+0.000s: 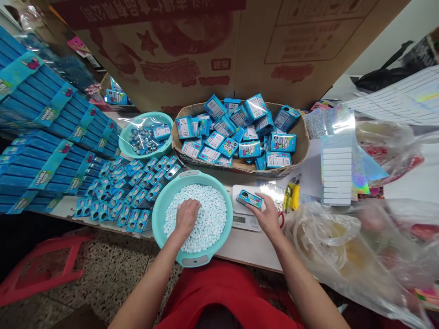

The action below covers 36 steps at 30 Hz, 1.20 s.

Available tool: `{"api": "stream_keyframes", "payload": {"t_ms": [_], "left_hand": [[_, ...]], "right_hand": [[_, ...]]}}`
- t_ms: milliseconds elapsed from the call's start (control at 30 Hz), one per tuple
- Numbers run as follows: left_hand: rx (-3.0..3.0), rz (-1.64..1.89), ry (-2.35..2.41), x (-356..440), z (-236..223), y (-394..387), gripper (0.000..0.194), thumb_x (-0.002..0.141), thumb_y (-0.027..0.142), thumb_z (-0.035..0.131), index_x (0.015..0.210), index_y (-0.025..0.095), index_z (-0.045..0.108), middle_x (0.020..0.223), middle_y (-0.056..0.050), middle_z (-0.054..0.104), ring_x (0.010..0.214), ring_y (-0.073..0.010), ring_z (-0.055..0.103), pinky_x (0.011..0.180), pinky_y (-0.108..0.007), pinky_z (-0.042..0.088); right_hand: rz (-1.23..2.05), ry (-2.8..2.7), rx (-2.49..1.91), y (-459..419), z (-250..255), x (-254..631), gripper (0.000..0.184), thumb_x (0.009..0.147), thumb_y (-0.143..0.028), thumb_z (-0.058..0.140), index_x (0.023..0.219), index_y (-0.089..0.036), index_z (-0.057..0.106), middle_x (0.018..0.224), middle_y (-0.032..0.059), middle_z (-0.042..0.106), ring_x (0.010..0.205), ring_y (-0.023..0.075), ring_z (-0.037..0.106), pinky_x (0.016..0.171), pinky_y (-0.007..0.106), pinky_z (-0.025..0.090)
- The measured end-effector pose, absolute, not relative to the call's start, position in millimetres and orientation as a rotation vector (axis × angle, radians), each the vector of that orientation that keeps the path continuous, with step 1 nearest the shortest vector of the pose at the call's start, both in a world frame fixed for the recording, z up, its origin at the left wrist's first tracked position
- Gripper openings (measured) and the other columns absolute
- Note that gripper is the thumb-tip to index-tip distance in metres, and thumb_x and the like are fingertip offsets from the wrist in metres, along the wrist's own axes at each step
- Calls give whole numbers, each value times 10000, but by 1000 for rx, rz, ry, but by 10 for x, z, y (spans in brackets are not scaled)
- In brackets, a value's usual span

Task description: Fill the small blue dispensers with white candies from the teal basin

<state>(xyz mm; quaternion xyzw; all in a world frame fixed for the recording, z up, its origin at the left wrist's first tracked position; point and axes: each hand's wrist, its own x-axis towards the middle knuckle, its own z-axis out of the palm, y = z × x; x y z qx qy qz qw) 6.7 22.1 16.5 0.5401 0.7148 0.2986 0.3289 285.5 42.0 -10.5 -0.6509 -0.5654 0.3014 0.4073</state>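
Observation:
My left hand is in a turquoise basin, its fingers curled closed into a heap of small white candies; the fingertips are partly buried. Between the thumb and fingers of my right hand is a small blue candy box with a round dark opening at one end. The box is at the white plate of a kitchen scale; whether it touches the plate I cannot tell. The scale has a small digital display and stands just right of the basin.
Many filled blue boxes stand in rows at left, beside tall wrapped stacks. Behind are a smaller basin and a cardboard tray of loose boxes. Right lie a yellow tool, label sheets and plastic bags.

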Motion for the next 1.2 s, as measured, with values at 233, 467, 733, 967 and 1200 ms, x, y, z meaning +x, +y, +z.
{"api": "stream_keyframes", "payload": {"t_ms": [233,467,733,967,1200], "left_hand": [[723,952,1708,96,386,365,304,738,477,529,687,179,494,614,15,467,467,-87,375,420,-211,241],[1573,610,1461,414,1227,425,106,788,227,506,809,206,607,789,-22,573,780,-167,528,693,-276,419],[2038,234,1436,432,1325,390,291,840,124,367,1005,226,583,961,-45,573,911,-195,533,799,-303,409],[1927,553,1582,301,1312,473,180,853,190,417,899,222,588,904,-32,610,872,-177,560,773,-288,431],[1865,330,1903,0,358,256,159,805,220,522,937,203,609,935,-71,632,928,-243,574,825,-373,444]], "right_hand": [[682,-1538,-1539,397,455,2699,338,738,-482,658,954,-227,608,923,48,635,868,229,589,774,370,463],[892,-1809,-1334,239,793,2326,266,774,-380,659,996,-249,596,932,58,628,886,251,573,759,384,458],[966,-1817,-1347,248,683,2103,269,752,-312,682,1000,-251,597,931,52,627,888,254,572,759,384,459],[1022,-1621,-1337,267,718,2247,258,739,-347,685,966,-245,620,922,42,634,874,230,597,762,355,483],[784,-1338,-1641,352,247,2810,392,695,-497,675,946,-201,621,911,59,639,840,244,599,793,412,471]]}}
